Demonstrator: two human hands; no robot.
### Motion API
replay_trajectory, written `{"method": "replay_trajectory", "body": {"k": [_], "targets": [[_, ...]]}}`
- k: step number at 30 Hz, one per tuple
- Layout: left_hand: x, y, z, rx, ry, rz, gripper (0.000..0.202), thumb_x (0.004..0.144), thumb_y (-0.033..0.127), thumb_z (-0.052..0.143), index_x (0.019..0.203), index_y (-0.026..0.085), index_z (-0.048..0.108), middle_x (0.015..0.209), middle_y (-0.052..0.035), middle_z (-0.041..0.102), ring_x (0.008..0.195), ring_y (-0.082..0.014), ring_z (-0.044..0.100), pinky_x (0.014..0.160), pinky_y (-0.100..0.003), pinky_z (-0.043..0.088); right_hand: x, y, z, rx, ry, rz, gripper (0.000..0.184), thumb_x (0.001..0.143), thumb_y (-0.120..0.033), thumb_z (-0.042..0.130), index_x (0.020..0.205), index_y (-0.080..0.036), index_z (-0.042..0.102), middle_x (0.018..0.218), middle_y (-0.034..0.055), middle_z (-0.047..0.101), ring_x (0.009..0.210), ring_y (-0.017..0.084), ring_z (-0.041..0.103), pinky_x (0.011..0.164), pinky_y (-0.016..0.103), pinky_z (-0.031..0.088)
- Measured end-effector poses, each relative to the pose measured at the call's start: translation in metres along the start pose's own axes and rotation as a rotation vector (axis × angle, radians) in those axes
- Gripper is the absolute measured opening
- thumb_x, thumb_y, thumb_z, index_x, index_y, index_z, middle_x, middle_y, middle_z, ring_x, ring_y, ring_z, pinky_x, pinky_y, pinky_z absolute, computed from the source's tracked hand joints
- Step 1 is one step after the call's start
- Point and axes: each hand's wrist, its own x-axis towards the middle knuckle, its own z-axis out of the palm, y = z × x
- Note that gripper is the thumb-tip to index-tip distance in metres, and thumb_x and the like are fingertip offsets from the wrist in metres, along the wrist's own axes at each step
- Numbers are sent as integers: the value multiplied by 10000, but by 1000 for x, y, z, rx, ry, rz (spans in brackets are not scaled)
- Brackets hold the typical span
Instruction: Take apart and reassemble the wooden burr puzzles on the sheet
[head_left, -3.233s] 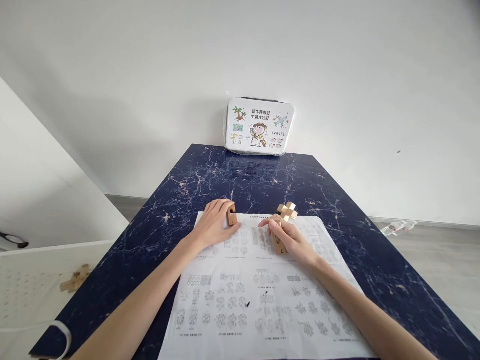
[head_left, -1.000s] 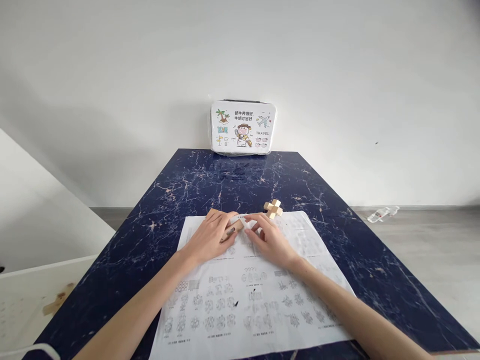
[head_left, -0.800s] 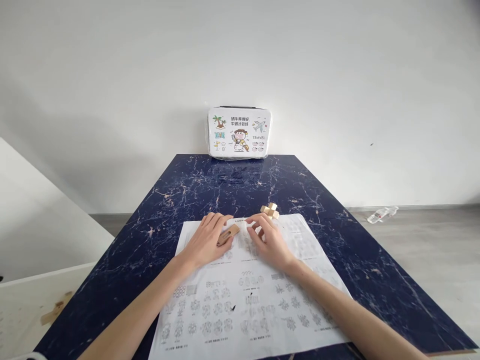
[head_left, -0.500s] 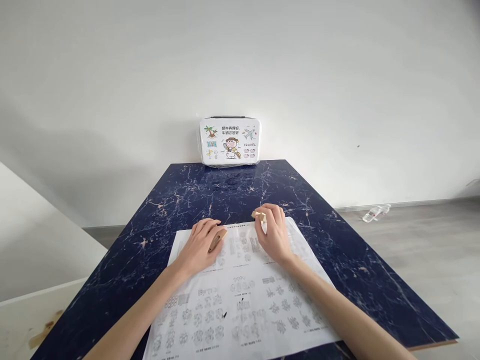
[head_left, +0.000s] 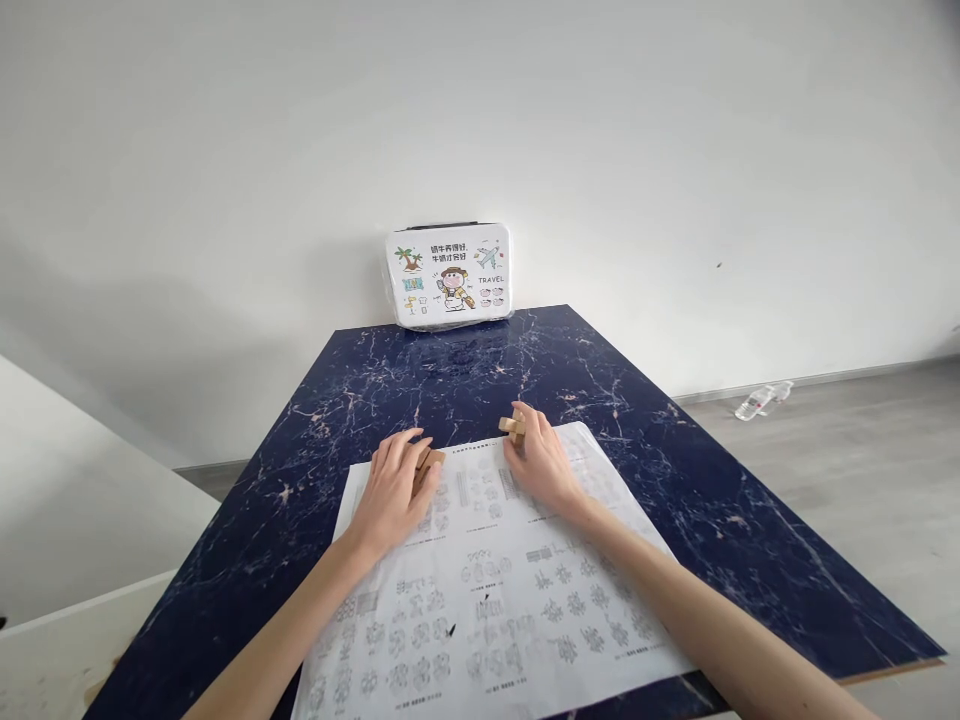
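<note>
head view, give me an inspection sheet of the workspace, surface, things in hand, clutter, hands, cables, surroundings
Surface: dark blue marbled tabletop, partly covered by a printed diagram sheet.
Things in hand: brown wooden block, partly hidden; pale wooden piece with crossing bars.
Clutter: white cartoon-printed case at the far end; two dark spots on the sheet, tears or marks, cannot tell.
Hands: left hand curled over the block; right hand holding the pale piece.
Cables: nothing seen.
Surroundings: white wall behind; grey floor with what looks like a clear plastic bottle.
</note>
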Motion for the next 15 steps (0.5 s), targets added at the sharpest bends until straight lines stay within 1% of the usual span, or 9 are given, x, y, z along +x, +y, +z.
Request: {"method": "replay_trajectory", "body": {"k": [2,4,6,8,12,15], "targets": [[0,2,-1,-18,8,20,354,1089,389,498,1393,218,561,1491,-150,526,1406,-377,466,1129,-604,464,0,0,-1,9,-15,-6,478,996,-233,495,1468,-197,432,1274,187,624,1154,357,624,974,564,542],[1,4,-2,-30,15,55,297,1081,374,524,1330,228,588,1459,-145,540,1385,-373,482,1119,-595,474,0,-1,-1,22,-21,-16,442,1001,-231,485,1441,-205,450,1255,180,632,1160,358,621,984,573,534],[1,6,-4,-40,17,90,236,1077,346,534,1268,231,612,1430,-140,553,1358,-363,502,1107,-585,484,1,-2,-2,40,-23,-28,403,1008,-231,476,1411,-216,466,1243,173,637,1155,351,625,975,562,542],[2,8,-5,-53,19,125,207,1077,311,531,1247,234,621,1404,-133,568,1333,-348,517,1095,-568,493,1,-5,-4,63,-26,-43,385,1014,-233,476,1399,-225,466,1247,169,639,1157,341,633,961,539,556],[3,13,-8,-98,28,183,216,1074,266,526,1271,242,610,1361,-120,599,1303,-320,539,1080,-525,503,-2,-20,-8,116,-46,-83,417,1018,-254,517,1425,-239,430,1285,157,652,1159,317,665,925,478,587],[2,17,-11,-148,25,222,266,1070,265,539,1334,242,558,1333,-115,619,1268,-299,568,1073,-495,502,-8,-35,-12,185,-95,-143,461,1003,-263,565,1439,-240,416,1244,141,687,1081,301,706,879,452,606]]}}
